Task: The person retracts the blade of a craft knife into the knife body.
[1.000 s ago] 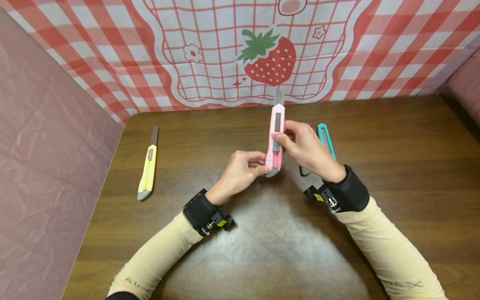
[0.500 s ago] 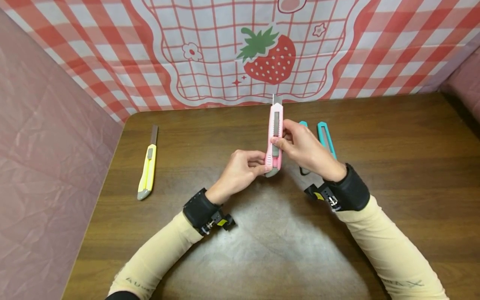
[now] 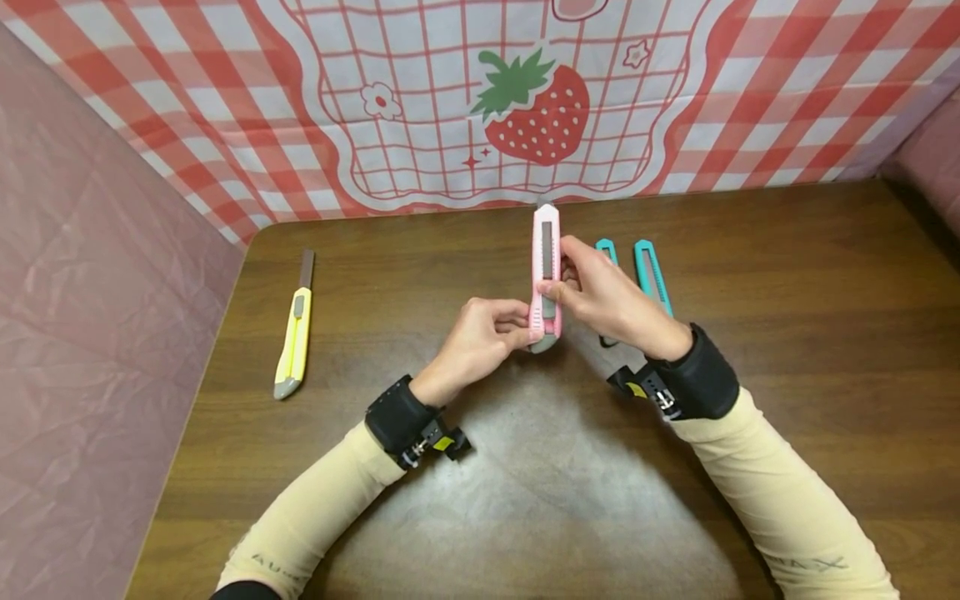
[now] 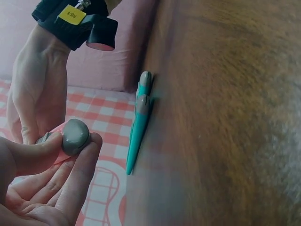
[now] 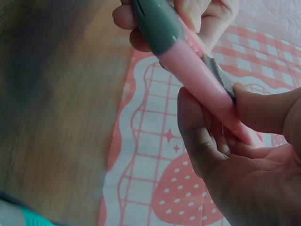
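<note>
A pink utility knife (image 3: 547, 250) with a grey end cap (image 4: 76, 137) is held upright between both hands over the table, blade end pointing away. My left hand (image 3: 480, 342) pinches its lower end, thumb and fingers at the cap. Higher up, my right hand (image 3: 611, 296) grips the body from the right, its thumb on the grey slider (image 5: 219, 77). Only a short tip of blade (image 3: 544, 202) shows above the pink body. Behind the right hand lie two teal utility knives (image 3: 652, 275), partly hidden by it in the head view.
A yellow utility knife (image 3: 293, 342) lies at the left of the wooden table (image 3: 480, 517), its blade extended toward the back. Red and white checked cloth (image 3: 225, 108) with a strawberry print hangs behind the table. Pink fabric (image 3: 82, 333) covers the left side.
The blade of the pink knife has gone down into the body, and the right thumb has slid lower with the slider. The left hand keeps its hold at the bottom.
</note>
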Tool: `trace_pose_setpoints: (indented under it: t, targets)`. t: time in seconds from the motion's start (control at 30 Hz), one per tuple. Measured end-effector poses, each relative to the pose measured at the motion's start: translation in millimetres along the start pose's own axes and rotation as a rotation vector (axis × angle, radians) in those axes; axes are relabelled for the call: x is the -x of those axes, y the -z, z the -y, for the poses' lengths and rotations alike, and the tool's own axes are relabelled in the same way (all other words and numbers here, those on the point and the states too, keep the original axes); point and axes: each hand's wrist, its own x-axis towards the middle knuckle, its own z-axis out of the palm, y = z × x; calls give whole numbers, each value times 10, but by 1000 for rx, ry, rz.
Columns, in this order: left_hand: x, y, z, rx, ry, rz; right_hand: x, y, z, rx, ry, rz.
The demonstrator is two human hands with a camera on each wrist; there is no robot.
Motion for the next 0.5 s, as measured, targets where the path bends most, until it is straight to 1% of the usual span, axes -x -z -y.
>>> trace_pose_setpoints:
  t: [0.07,0.23,0.37,0.43,0.5]
  targets:
    - [0,8,0,-7,-6,-12,-10,-7,-8,-24,9,6]
    - [-5,36,-19,-62,-43,-62,-35,-16,-36,-104,0,-15]
    - [-19,69,-30,-96,-75,-83,-42,-16,-38,-80,-25,-17]
    - [-22,89,-35,-103,-88,-93,-39,-13,-37,-54,-31,-16]
    - [-26,105,-36,-101,-94,-100,-38,-8,-36,-59,-33,-16]
